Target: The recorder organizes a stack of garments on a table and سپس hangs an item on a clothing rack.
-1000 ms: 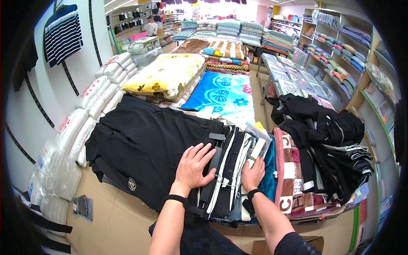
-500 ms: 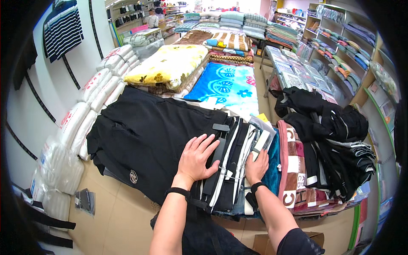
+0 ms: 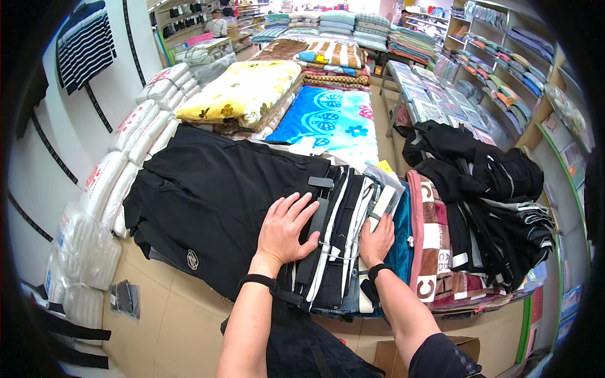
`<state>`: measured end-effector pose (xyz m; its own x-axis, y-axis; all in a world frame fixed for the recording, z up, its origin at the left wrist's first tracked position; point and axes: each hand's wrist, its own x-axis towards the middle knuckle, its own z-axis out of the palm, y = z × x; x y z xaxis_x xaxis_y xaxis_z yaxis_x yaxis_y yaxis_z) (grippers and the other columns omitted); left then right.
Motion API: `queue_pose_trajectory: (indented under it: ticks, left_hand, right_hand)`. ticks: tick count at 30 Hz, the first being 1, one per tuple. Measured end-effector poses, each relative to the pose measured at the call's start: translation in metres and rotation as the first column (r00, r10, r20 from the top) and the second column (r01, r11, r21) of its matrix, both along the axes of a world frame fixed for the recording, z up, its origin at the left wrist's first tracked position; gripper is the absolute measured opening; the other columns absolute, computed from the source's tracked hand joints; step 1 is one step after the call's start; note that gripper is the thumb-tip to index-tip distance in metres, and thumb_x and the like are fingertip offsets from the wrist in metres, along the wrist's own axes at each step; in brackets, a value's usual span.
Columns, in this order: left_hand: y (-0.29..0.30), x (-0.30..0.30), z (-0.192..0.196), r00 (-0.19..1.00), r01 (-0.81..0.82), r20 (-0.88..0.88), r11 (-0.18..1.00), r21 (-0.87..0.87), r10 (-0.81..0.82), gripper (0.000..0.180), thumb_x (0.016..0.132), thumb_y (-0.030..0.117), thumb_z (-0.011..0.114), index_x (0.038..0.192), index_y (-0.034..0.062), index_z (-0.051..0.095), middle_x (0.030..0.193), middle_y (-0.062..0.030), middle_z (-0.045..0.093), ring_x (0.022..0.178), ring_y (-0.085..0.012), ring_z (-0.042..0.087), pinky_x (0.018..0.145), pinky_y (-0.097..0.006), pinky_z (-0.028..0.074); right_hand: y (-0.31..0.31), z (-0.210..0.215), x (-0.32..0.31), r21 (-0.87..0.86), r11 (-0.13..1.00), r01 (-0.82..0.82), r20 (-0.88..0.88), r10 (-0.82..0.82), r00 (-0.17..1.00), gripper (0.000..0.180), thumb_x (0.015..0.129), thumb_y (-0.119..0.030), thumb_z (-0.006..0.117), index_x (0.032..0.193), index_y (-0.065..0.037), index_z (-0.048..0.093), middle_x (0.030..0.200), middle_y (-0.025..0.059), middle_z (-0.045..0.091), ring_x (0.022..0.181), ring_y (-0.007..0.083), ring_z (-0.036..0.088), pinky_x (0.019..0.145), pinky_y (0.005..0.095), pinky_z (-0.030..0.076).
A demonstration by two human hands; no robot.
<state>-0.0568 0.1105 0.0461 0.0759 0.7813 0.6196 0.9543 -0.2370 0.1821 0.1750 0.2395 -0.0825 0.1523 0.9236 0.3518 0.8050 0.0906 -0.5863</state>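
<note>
A pair of black trousers [image 3: 211, 183] with a small pale emblem lies spread flat on the pile. Over its right edge rests my left hand [image 3: 285, 230], palm down with fingers stretched out, holding nothing. To the right, folded black garments with white stripes [image 3: 339, 234] lie side by side, and a thin white cord loop [image 3: 340, 254] lies across them. My right hand [image 3: 377, 242] lies open on the right end of this row, its fingertips against a long white tag [image 3: 382, 205] and clear plastic wrapping [image 3: 396, 196]. The undersides of both hands are hidden.
Folded yellow [image 3: 236, 91] and blue [image 3: 328, 120] blankets lie beyond the trousers. A heap of black clothes [image 3: 482, 170] lies on patterned blankets [image 3: 435, 236] at right. White wrapped bundles [image 3: 107, 179] line the left wall. A cardboard box [image 3: 389, 358] stands below on the floor.
The whole view has shifted slightly, so everything sits a little farther left and up. Both hands stay at about the same spots on the garments.
</note>
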Motion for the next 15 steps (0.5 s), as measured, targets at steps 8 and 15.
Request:
queue_pose_trajectory:
  ticks: [8, 15]
  left_hand:
    - [0.0003, 0.0004, 0.0005, 1.0, 0.019, 0.01, 1.0, -0.004, -0.019, 0.063, 0.083, 0.035, 0.074, 0.142, 0.0121, 0.066, 0.152, -0.0117, 0.061, 0.14, -0.0354, 0.054, 0.121, -0.051, 0.039]
    - [0.0013, 0.0007, 0.0014, 1.0, 0.01, 0.008, 1.0, -0.01, -0.01, 0.063, 0.083, 0.035, 0.073, 0.142, 0.0134, 0.066, 0.151, -0.0106, 0.061, 0.14, -0.0352, 0.054, 0.121, -0.052, 0.039]
  right_hand:
    - [-0.0005, -0.0013, -0.0011, 0.015, 1.0, 0.005, -0.001, -0.005, 1.0, 0.068, 0.1, -0.038, 0.062, 0.153, 0.003, 0.05, 0.162, 0.0255, 0.047, 0.153, 0.0417, 0.039, 0.126, 0.051, 0.028]
    - [0.0004, -0.0006, -0.0013, 0.001, 1.0, -0.002, -0.015, 0.002, 1.0, 0.069, 0.1, -0.038, 0.062, 0.153, 0.004, 0.05, 0.163, 0.0256, 0.046, 0.153, 0.0413, 0.038, 0.126, 0.0508, 0.027]
